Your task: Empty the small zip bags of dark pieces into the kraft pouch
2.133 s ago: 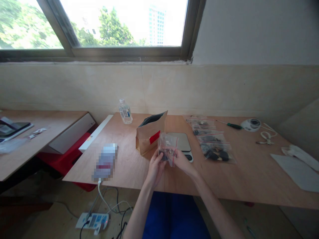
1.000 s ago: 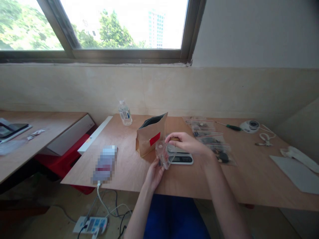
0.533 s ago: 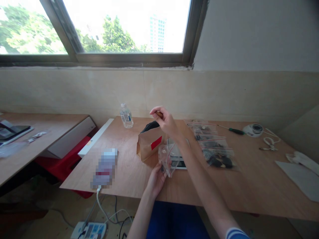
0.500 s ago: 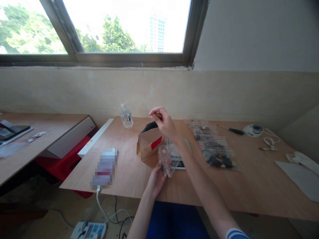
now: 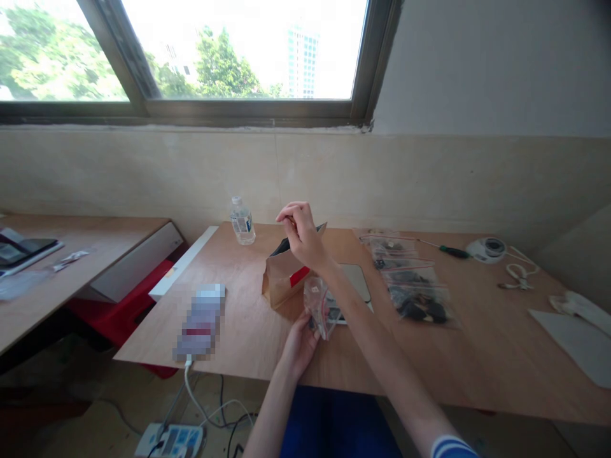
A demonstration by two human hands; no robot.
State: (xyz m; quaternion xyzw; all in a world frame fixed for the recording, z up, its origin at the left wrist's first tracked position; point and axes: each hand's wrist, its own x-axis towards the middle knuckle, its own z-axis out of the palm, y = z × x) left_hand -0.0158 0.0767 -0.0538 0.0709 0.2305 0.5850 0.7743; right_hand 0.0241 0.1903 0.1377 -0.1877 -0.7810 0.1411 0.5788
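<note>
Pinching brown bit (image 5: 290, 219): right hand (image 5: 301, 234), nearly closed | paper bag (image 5: 281, 278) gaping below its fingers (image 5: 296, 207) | left hand (image 5: 300, 340), half-curled, gripping clear bag (image 5: 315, 296), dark contents

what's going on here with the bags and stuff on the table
A person is working with small bags at a table. The left hand holds a clear zip bag beside a flat scale. The right hand is raised over the open brown paper bag, its fingers curled so that whatever it may hold is hard to make out. More filled zip bags lie to the right.
</note>
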